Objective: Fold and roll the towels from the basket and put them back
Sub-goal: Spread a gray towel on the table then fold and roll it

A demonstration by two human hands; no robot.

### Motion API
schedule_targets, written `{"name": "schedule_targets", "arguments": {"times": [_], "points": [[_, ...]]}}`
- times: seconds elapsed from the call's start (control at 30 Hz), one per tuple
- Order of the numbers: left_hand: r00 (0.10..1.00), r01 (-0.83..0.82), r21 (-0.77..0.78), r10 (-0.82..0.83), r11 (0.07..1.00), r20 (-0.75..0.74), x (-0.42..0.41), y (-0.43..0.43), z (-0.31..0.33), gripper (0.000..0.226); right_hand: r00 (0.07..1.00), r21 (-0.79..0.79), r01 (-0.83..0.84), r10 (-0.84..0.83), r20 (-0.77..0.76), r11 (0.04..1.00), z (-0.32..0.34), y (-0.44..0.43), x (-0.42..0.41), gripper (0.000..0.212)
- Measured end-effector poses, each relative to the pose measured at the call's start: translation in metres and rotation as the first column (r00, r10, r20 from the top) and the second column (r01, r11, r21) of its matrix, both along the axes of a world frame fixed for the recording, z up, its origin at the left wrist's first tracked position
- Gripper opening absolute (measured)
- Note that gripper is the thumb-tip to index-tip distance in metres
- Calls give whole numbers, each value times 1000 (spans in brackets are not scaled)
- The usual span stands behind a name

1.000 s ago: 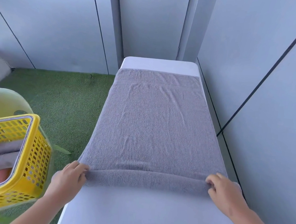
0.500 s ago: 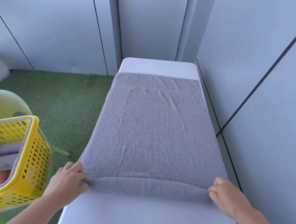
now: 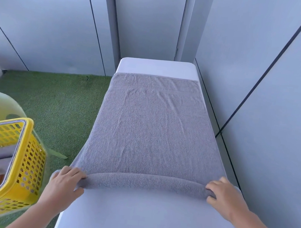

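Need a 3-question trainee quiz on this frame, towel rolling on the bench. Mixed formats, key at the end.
1. True or false: the grey towel is rolled up all the way to its far edge.
2. Where is the yellow basket? A) on the white bench B) to the person's left, off the bench C) beyond the towel's far end
3. Fill in: the left hand and right hand each grip one end of the towel's ____ edge, where the roll starts.
Key: 1 false, only the near edge is rolled; 2 B; 3 near.
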State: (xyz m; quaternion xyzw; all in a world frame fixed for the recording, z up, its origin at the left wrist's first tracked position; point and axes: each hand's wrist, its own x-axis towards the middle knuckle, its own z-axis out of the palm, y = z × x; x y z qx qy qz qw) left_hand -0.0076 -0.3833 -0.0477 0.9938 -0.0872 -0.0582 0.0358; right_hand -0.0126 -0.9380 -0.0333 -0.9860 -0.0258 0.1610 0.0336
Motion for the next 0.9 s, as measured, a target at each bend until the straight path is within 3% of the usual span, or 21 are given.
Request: {"name": "schedule_targets", "arguments": {"times": [0.2,0.27,0.37,0.47,0.6,0.7,0.8,0.9], "points": [[998,-5,16,3,1000,69,4,1,5,26,999,80,30,-26,-48,996,4,-3,5,20],[996,-33,-46,37,998,79,6,1,5,27,996,116,83,-84,5,990,3,-1,3,15],[989,-89,-214,113,973,101,8,-3,3,19,981,177,115,-140,137,977,3,2,3,29],[989,-57,-242,88,969,118,6,-3,0,27,993,250,66,-89,83,966,7,1,-1,33],[999,-31,-109,32,994,14,2,-2,3,45,1000,144,-11,8,25,990,0,-3,1,51],[998,-58,-50,57,997,-13,4,-2,3,36,998,47,-6,4,60,999,-1,2,8,32],[999,-51,-33,51,998,-6,4,-1,2,25,999,11,19,-19,-28,1000,3,-1,9,19],[998,-39,-60,42,997,43,1,0,2,20,999,13,-31,31,5,999,4,-4,8,26]]}}
